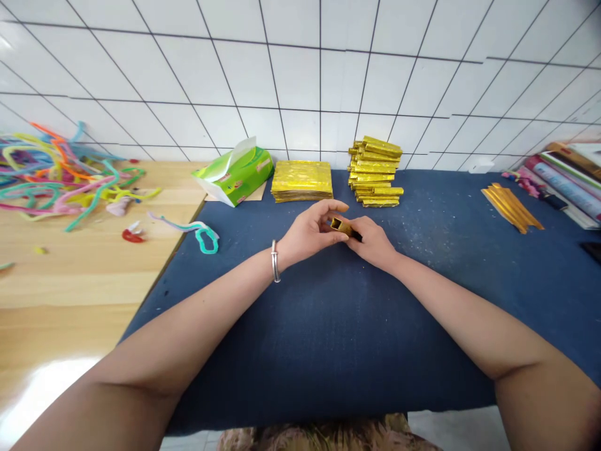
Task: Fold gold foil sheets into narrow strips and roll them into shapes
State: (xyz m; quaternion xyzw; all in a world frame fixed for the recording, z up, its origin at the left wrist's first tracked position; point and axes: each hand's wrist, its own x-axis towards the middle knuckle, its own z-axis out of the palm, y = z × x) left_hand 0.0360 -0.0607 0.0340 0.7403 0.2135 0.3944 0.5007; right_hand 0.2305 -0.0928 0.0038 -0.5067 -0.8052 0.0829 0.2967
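Observation:
A folded gold paper tube [339, 225], its near-left end open and square, is held between both hands over the dark blue cloth. My left hand [310, 230], with a silver bangle at the wrist, has its thumb along the tube and fingers curved behind it; the index finger reaches out above. My right hand [373, 243] closes round the tube's other end, which its fingers partly hide. Behind the hands lies a neat stack of flat gold paper sheets [302, 178]. To its right rises a pile of folded gold strips [375, 172].
The dark blue cloth [328, 338] covers the table, with a wooden surface [94, 275] at left. A green tissue pack [241, 174] stands by the tiled wall. Colourful pipe cleaners [61, 175] heap at far left. At right are loose gold strips [511, 207] and books [566, 181].

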